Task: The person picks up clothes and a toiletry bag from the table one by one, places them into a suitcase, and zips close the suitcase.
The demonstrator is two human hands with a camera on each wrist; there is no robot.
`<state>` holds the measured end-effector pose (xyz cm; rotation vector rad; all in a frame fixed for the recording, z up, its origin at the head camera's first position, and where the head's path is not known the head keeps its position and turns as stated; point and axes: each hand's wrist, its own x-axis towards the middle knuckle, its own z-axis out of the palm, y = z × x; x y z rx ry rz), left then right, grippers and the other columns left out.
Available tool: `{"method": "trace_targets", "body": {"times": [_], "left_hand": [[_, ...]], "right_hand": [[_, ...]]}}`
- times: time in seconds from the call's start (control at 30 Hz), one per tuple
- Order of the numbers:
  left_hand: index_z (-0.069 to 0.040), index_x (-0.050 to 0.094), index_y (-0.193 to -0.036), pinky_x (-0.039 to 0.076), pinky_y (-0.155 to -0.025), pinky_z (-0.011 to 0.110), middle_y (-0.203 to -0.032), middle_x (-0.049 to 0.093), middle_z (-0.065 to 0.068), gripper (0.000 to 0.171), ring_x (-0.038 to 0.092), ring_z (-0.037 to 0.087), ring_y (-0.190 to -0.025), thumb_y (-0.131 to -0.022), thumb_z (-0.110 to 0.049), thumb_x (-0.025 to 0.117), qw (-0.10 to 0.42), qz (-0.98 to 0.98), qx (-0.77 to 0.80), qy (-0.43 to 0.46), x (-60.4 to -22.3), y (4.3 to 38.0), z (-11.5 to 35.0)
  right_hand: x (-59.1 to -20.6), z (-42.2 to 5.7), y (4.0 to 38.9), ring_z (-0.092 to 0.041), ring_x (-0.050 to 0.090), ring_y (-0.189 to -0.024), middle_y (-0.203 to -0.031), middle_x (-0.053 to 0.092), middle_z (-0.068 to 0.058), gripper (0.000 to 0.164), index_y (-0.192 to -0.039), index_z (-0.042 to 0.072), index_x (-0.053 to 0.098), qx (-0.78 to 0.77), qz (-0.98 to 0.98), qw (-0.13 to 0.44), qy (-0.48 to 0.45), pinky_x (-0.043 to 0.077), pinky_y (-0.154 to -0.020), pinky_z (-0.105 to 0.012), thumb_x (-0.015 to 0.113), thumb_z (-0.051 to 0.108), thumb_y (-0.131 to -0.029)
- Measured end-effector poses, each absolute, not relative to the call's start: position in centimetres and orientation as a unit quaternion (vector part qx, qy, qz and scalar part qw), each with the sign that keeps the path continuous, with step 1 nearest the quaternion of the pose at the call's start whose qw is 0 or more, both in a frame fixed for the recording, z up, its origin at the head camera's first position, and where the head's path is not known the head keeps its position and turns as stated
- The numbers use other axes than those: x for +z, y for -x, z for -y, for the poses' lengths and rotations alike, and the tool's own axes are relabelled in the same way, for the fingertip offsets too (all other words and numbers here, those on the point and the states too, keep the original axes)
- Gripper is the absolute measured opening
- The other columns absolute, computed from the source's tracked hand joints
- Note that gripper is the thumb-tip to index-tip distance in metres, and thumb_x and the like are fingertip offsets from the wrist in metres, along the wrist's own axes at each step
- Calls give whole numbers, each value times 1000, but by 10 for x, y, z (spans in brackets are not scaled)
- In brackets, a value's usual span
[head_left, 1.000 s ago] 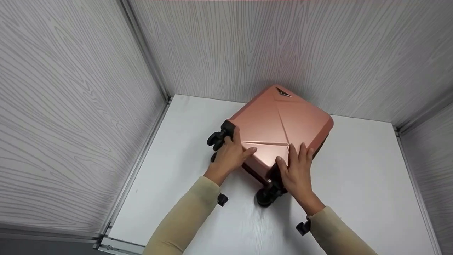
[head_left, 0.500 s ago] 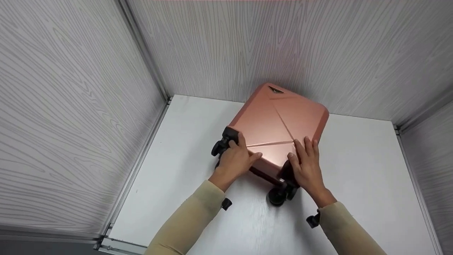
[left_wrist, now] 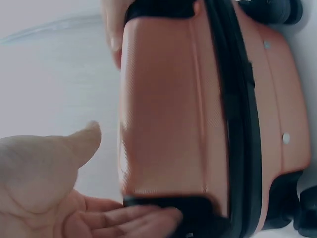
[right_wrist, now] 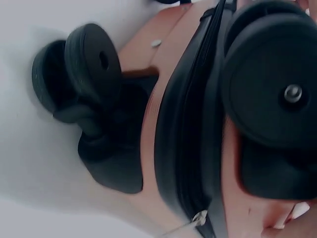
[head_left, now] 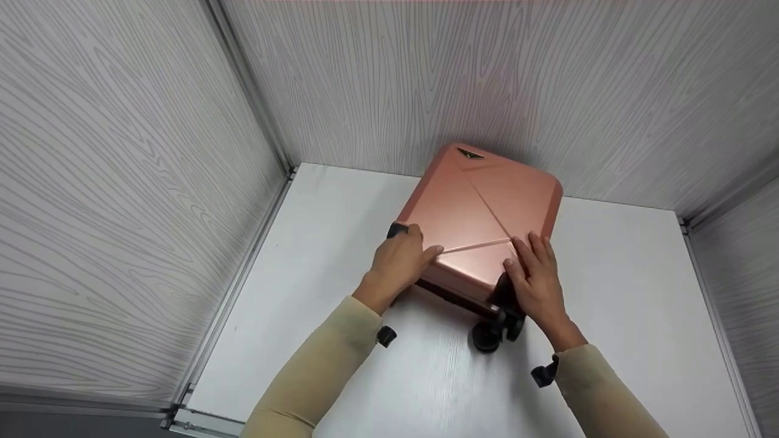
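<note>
A rose-gold hard-shell suitcase (head_left: 481,201) lies flat on the white surface, its wheeled end towards me and turned a little askew. My left hand (head_left: 397,260) is at its near left corner, thumb by the front edge; in the left wrist view the fingers (left_wrist: 136,220) lie along the black corner guard (left_wrist: 198,210). On the right, my right hand (head_left: 538,283) rests with outstretched fingers on the shell near the other corner. Black caster wheels (head_left: 487,336) stick out below that corner. The right wrist view shows a large wheel (right_wrist: 267,84) and the zipper pull (right_wrist: 199,217).
The white surface (head_left: 328,243) extends round the suitcase. A wood-grain back panel (head_left: 377,79) rises just behind its far end. Side panels (head_left: 109,201) with metal frame edges stand left and right. Small black devices (head_left: 386,336) sit at both wrists.
The suitcase has turned counterclockwise: its wheeled end has swung right and its logo end left. My right hand has moved right with it; my left hand now covers the left wheel.
</note>
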<state>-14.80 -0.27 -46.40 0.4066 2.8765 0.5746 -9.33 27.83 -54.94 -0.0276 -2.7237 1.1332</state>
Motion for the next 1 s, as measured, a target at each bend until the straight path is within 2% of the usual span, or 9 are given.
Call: {"method": "trace_targets", "body": {"times": [0.13, 0.23, 0.3, 0.43, 0.5, 0.6, 0.8, 1.0], "left_hand": [[-6, 71, -118, 56, -89, 43, -113, 68, 12, 48, 64, 30, -105, -109, -50, 55, 35, -968, 210, -131, -467, 160, 9], [-7, 70, -126, 50, -100, 49, -128, 62, 16, 47, 55, 35, -120, -107, -49, 57, 11, -964, 226, -140, -476, 167, 14], [-7, 62, -141, 46, -108, 53, -143, 53, 21, 56, 49, 39, -132, -106, -51, 58, 13, -960, 240, -147, -483, 171, 17], [-11, 30, -166, 42, -116, 58, -166, 29, 25, 82, 36, 43, -150, -105, -59, 56, 52, -947, 284, -143, -497, 176, 22], [-14, 17, -170, 44, -115, 59, -169, 24, 26, 89, 35, 44, -152, -105, -62, 53, 67, -942, 297, -141, -501, 177, 24], [-16, 10, -171, 45, -113, 60, -168, 26, 26, 90, 35, 44, -152, -105, -63, 50, 72, -940, 302, -144, -504, 176, 26], [-24, 9, -172, 46, -112, 59, -164, 29, 28, 85, 38, 45, -149, -107, -63, 47, 73, -944, 286, -149, -504, 168, 24], [-24, 14, -171, 52, -104, 58, -161, 28, 33, 89, 40, 49, -145, -103, -72, 45, 75, -954, 247, -150, -500, 153, 17]], "right_hand": [[-545, -265, 84, -40, 8, -163, -175, 19, -20, 60, -161, 6, 42, 402, 909, 103, 42, 16, -127, -65, 54, 37, -111], [-545, -255, 76, -44, 10, -162, -174, 14, -26, 64, -162, 0, 37, 403, 906, 114, 55, 18, -127, -64, 57, 32, -110], [-545, -251, 71, -46, 11, -161, -174, 10, -28, 68, -163, -1, 33, 403, 906, 118, 62, 19, -126, -65, 58, 31, -109], [-547, -248, 70, -45, 9, -162, -174, 6, -29, 77, -166, -2, 22, 405, 904, 110, 80, 20, -126, -64, 55, 38, -110], [-548, -248, 71, -44, 9, -162, -174, 7, -29, 81, -167, -3, 17, 401, 907, 102, 83, 20, -126, -63, 53, 42, -110], [-548, -251, 74, -44, 9, -162, -174, 7, -29, 82, -167, -2, 14, 396, 910, 94, 79, 20, -126, -63, 52, 43, -110], [-547, -262, 80, -45, 7, -162, -174, 5, -28, 80, -168, 0, 12, 388, 917, 73, 55, 18, -127, -63, 48, 43, -112], [-546, -283, 90, -44, 7, -162, -176, 3, -23, 80, -170, 6, 10, 383, 922, 38, 37, 17, -125, -67, 42, 50, -112]]}}
